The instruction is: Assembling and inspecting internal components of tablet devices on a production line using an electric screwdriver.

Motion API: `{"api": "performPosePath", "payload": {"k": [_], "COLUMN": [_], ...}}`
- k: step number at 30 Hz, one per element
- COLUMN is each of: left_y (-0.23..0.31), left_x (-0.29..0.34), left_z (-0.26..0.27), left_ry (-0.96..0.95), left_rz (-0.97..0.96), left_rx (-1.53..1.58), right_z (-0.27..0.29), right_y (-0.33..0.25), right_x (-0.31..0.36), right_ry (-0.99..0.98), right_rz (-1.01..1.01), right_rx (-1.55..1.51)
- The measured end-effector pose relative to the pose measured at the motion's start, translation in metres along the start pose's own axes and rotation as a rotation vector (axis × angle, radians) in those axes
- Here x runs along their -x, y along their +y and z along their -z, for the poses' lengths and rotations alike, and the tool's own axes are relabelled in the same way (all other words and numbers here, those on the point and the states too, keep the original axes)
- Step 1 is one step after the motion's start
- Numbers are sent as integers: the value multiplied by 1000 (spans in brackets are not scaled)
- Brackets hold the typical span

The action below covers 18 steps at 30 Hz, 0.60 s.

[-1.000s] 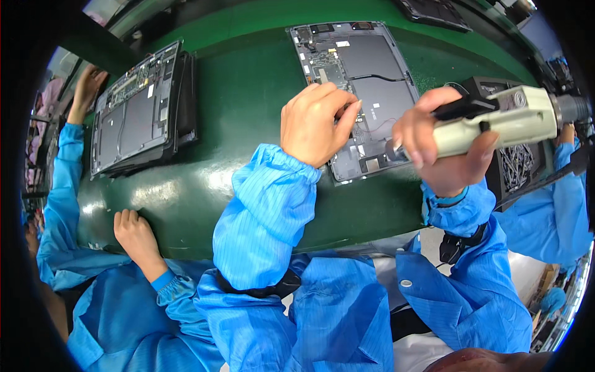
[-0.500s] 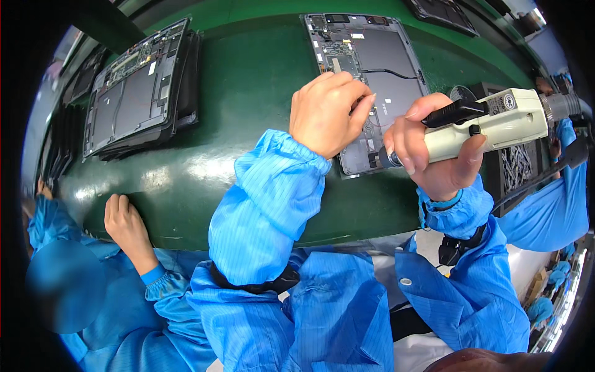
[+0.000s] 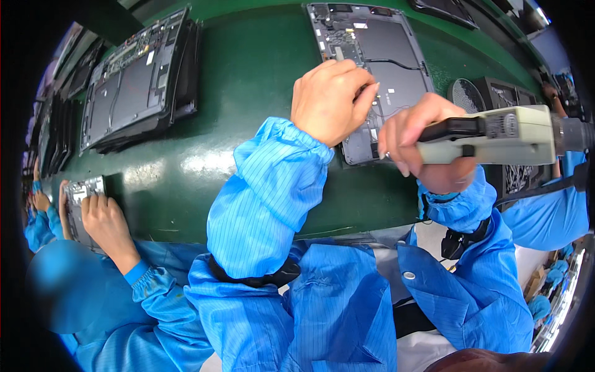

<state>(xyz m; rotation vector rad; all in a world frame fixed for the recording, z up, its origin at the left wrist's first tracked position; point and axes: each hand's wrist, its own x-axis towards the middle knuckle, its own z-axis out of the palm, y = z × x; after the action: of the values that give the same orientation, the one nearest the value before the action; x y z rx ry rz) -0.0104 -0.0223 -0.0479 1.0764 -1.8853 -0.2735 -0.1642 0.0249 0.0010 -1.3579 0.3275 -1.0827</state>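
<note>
My right hand grips a pale electric screwdriver; my left hand curls over the opened device panel, any pinch hidden. The panel looks light, stiff, its circuitry fragile: best held by the rim. Green bench separates it from stacked panels leftward; a black bin crowds the right.

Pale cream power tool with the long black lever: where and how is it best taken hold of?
The power tool seems best held around its body, beside the black lever, from the person's near side: it runs roughly crosswise, the lever shows along its far edge, and a grey cylinder caps its right end.
</note>
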Motion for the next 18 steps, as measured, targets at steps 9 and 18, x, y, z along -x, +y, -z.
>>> {"api": "performPosePath", "payload": {"k": [9,18], "left_y": [7,46], "left_x": [0,-5], "left_z": [-1,13], "left_ry": [-5,-75], "left_rz": [-18,-181], "left_rx": [22,-233], "right_z": [2,99], "right_y": [3,-50], "right_x": [13,67], "right_ry": [259,965], "right_rz": [-54,188], "right_rx": [146,367]}}
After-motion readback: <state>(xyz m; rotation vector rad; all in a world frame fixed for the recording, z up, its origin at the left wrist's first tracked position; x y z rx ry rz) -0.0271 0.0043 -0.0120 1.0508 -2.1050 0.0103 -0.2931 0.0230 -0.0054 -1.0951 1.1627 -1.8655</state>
